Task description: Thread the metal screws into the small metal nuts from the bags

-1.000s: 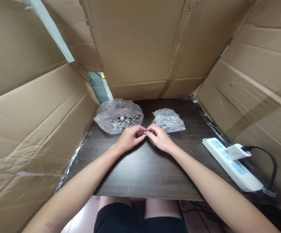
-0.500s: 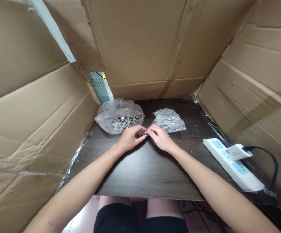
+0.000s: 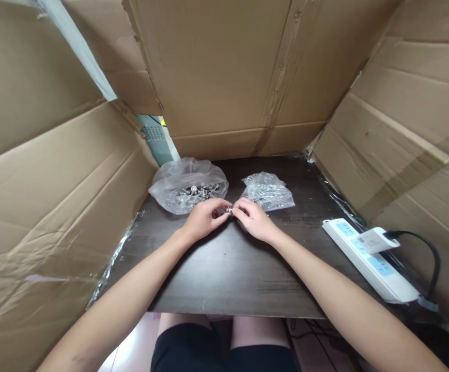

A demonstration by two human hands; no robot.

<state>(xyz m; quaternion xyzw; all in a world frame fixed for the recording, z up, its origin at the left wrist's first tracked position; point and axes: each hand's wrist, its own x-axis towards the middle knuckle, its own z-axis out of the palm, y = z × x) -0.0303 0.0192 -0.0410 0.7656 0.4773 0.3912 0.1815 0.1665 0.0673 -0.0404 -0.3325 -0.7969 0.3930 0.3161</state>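
Observation:
Both hands meet over the dark tabletop (image 3: 224, 268), fingertips close together. Between them is a small shiny metal part (image 3: 229, 210), too small to name exactly. My left hand (image 3: 204, 219) pinches it from the left with thumb and fingers. My right hand (image 3: 254, 219) pinches at its right end. Just behind my left hand lies an open clear plastic bag (image 3: 166, 188) with many small metal pieces (image 3: 201, 191) in it. Behind my right hand is a smaller clear plastic bag (image 3: 268, 191) of thin shiny pieces.
A white power strip (image 3: 371, 263) with a white plug-in adapter (image 3: 375, 241) and black cable (image 3: 433, 248) lies along the right side. Cardboard walls (image 3: 232, 77) enclose the table at left, back and right. The table's front edge is above my legs.
The metal part shows a little more between my fingertips, which have moved slightly apart. The whole view has shifted slightly; the bags lie as before.

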